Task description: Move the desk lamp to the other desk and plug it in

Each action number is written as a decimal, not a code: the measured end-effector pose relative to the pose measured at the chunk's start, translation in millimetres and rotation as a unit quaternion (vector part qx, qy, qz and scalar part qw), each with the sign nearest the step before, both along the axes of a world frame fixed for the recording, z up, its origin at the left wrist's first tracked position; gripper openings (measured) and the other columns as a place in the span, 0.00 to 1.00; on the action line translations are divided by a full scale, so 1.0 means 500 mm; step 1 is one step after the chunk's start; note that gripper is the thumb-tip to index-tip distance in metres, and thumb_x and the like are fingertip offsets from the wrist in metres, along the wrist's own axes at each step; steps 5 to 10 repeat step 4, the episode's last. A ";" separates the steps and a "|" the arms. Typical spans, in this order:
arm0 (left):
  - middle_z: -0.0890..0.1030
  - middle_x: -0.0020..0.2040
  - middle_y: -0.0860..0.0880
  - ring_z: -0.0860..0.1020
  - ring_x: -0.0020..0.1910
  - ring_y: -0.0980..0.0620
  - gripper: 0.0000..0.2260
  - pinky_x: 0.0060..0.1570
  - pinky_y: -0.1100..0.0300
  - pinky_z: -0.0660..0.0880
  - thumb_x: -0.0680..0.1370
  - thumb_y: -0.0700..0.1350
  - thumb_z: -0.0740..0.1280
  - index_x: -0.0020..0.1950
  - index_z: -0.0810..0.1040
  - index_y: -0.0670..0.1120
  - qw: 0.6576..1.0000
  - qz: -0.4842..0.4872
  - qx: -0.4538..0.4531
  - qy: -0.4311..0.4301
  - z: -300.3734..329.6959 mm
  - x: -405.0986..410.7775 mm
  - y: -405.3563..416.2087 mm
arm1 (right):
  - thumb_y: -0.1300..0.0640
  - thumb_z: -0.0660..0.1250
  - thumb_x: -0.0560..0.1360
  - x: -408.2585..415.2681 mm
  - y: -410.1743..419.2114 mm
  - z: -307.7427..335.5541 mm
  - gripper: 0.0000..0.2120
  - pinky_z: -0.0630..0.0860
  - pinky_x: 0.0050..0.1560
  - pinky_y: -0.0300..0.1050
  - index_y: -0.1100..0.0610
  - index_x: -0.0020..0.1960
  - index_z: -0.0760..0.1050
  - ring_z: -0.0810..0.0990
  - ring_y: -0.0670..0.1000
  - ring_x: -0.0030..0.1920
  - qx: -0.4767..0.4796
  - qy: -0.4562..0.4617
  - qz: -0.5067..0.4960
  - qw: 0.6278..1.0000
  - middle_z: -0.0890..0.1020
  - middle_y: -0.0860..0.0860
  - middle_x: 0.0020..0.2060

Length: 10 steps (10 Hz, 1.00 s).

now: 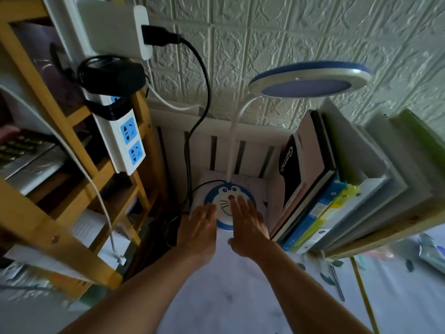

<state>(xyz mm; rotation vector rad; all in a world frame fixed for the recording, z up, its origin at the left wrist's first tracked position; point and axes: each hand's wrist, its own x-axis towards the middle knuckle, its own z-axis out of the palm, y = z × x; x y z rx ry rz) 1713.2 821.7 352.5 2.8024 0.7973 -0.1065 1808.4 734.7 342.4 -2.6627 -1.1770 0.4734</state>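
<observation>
A person is reaching both hands toward a desk lamp [231, 203] standing at the far end of the table [240, 297], between a wooden shelf [72, 189] on the left and upright books [313, 194] on the right. The left hand [201, 221] and right hand [246, 219], fingers loosely spread and gripping nothing, are hovering at its round cartoon-faced base. Its black cord [195, 131] is running up to a white wall block [115, 27].

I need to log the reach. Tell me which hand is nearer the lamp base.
Right. The right hand lies over the lamp base, fingers on the cartoon face; the left hand is at its left edge, fingertips just reaching the rim.
</observation>
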 end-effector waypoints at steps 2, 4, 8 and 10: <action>0.53 0.78 0.47 0.53 0.77 0.47 0.36 0.72 0.49 0.57 0.76 0.44 0.65 0.77 0.45 0.48 1.000 0.004 -0.001 -0.002 0.024 -0.012 -0.013 | 0.54 0.69 0.70 -0.011 -0.022 0.019 0.46 0.47 0.75 0.54 0.52 0.75 0.39 0.42 0.58 0.76 0.018 -0.002 -0.013 1.000 0.44 0.53 0.77; 0.54 0.78 0.47 0.54 0.76 0.47 0.35 0.72 0.50 0.57 0.77 0.45 0.64 0.77 0.45 0.47 1.000 -0.005 0.007 -0.007 0.069 -0.033 -0.034 | 0.55 0.67 0.72 -0.033 -0.039 0.055 0.43 0.47 0.76 0.54 0.53 0.75 0.41 0.42 0.58 0.77 0.032 -0.005 -0.008 0.999 0.45 0.53 0.77; 0.54 0.78 0.47 0.54 0.76 0.47 0.35 0.72 0.50 0.57 0.77 0.45 0.64 0.77 0.45 0.47 1.000 -0.005 0.007 -0.007 0.069 -0.033 -0.034 | 0.55 0.67 0.72 -0.033 -0.039 0.055 0.43 0.47 0.76 0.54 0.53 0.75 0.41 0.42 0.58 0.77 0.032 -0.005 -0.008 0.999 0.45 0.53 0.77; 0.54 0.78 0.47 0.54 0.76 0.47 0.35 0.72 0.50 0.57 0.77 0.45 0.64 0.77 0.45 0.47 1.000 -0.005 0.007 -0.007 0.069 -0.033 -0.034 | 0.55 0.67 0.72 -0.033 -0.039 0.055 0.43 0.47 0.76 0.54 0.53 0.75 0.41 0.42 0.58 0.77 0.032 -0.005 -0.008 0.999 0.45 0.53 0.77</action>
